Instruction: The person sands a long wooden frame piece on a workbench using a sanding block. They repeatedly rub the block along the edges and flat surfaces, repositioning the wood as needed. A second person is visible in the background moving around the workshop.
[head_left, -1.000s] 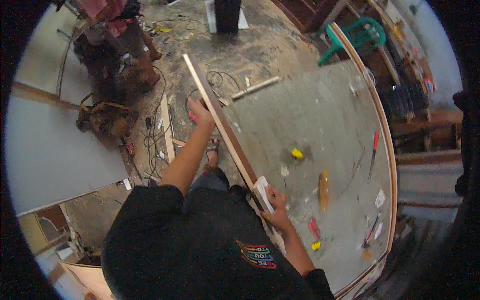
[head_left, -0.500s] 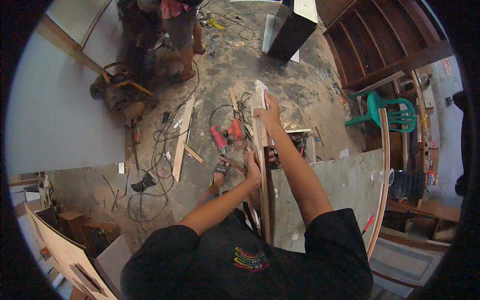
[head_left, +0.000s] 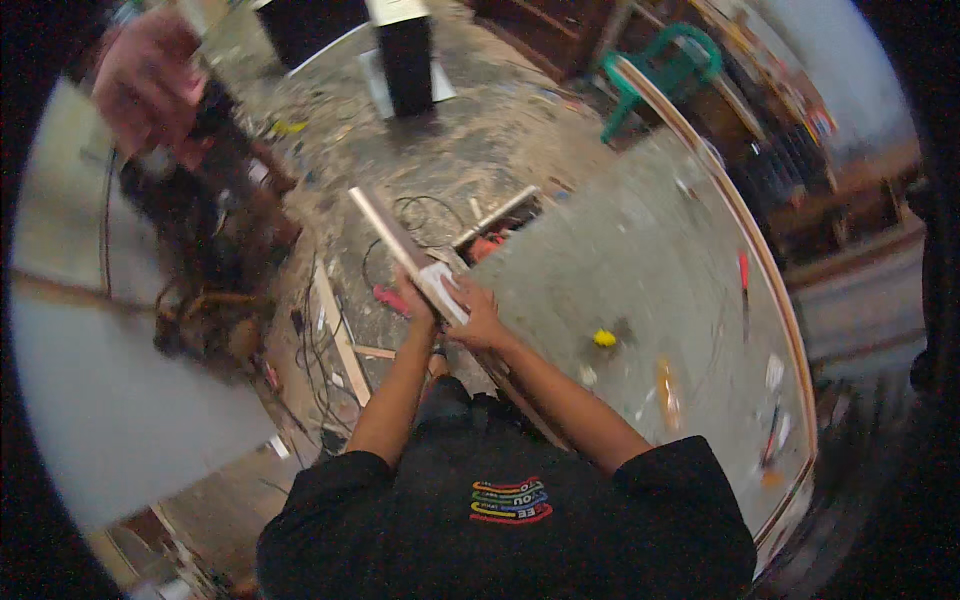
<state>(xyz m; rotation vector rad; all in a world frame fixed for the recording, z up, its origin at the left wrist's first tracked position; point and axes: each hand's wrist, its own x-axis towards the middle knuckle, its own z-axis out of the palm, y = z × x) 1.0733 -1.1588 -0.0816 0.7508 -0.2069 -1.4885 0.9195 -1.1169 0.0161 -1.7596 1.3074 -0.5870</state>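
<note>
A narrow wooden board [head_left: 385, 228] with a pale edge and a brown face slants away in front of me. My left hand [head_left: 418, 300] is closed around its near part from the left. On the right side, my right hand [head_left: 477, 315] grips the near end, beside a white patch [head_left: 441, 284]. Whether that patch is a loose piece or part of the board I cannot tell. Blur hides some of the fingers. Just beyond the left hand, a pink-red tool [head_left: 390, 298] lies on the floor.
A large grey-green tabletop [head_left: 590, 270] at the right bears a yellow object [head_left: 604, 338], an amber bottle [head_left: 668, 395] and a red-handled tool [head_left: 743, 272]. Beyond it stands a green chair [head_left: 665, 70]. Cables [head_left: 315, 360] and wood strips [head_left: 340, 330] litter the floor. A person [head_left: 150, 90] is at far left.
My view has turned right, showing more of the tabletop. The board now slants up to the left, and my right hand has come back from its far end, close to the left hand.
</note>
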